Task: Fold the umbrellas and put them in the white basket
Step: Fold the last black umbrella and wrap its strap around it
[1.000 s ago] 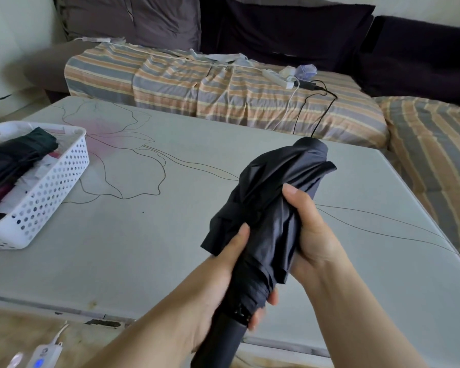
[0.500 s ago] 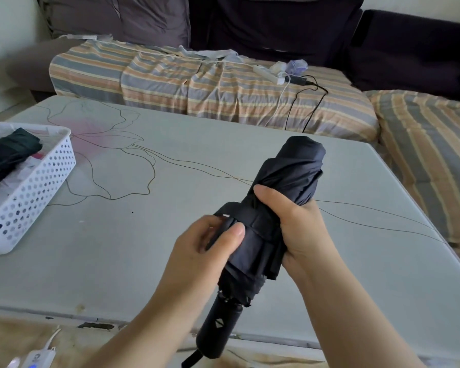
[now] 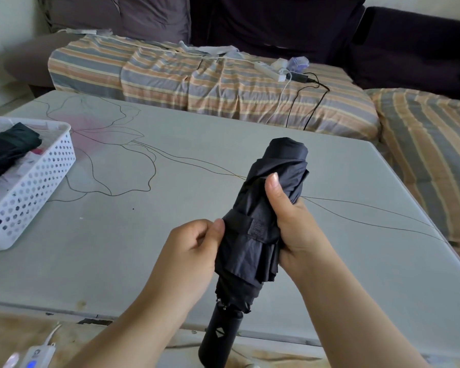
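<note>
Both hands hold a rolled black umbrella (image 3: pixel 266 216) tilted above the table (image 3: pixel 329 261): the right hand (image 3: pixel 294 224) wraps its canopy, thumb up, while the left hand (image 3: pixel 194 251) pinches its strap (image 3: pixel 247 227). Far to their left sits the white basket (image 3: pixel 35 187).

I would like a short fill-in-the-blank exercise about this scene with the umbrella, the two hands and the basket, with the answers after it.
1. The right hand grips the rolled ____ umbrella.
2. The left hand pinches the umbrella's closing ____.
3. The white basket stands on the table, to the ____ of both hands.
4. The handle points ____ the person.

Answers: black; strap; left; toward
</note>
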A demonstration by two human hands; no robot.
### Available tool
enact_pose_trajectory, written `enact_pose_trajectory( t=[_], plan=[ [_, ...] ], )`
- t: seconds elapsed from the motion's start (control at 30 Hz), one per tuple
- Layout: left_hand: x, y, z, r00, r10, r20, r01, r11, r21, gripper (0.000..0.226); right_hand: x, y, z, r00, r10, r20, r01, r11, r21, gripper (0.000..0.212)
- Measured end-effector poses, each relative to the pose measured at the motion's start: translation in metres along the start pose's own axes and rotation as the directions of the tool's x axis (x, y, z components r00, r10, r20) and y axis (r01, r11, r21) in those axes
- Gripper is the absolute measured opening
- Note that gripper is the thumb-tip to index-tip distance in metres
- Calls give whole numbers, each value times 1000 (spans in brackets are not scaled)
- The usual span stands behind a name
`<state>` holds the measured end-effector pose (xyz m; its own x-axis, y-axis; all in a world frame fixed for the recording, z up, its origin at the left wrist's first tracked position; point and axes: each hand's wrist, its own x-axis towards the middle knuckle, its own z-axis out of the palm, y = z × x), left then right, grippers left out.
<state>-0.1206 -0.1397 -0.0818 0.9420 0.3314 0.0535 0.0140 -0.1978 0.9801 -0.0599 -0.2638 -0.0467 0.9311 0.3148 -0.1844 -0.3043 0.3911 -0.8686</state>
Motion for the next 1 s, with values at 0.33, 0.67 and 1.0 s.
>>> enact_pose_trajectory(
  t=[0.33, 0.67, 1.0],
  plan=[
    [-4, -1, -8, 954, 293, -56, -253, 893, 373, 44, 3, 3, 4, 993, 4, -122, -11, 999, -53, 50],
    [2, -5, -4, 992, -125, 18, 126, 991, -36, 37, 4, 5, 2, 994, 62, -95, -62, 998, -1, 53],
    [-5, -3, 11, 656, -342, 673, 696, 619, -364, 61, 3, -7, -2, 988, 147, -54, -131, 964, 232, 41]
  ],
)
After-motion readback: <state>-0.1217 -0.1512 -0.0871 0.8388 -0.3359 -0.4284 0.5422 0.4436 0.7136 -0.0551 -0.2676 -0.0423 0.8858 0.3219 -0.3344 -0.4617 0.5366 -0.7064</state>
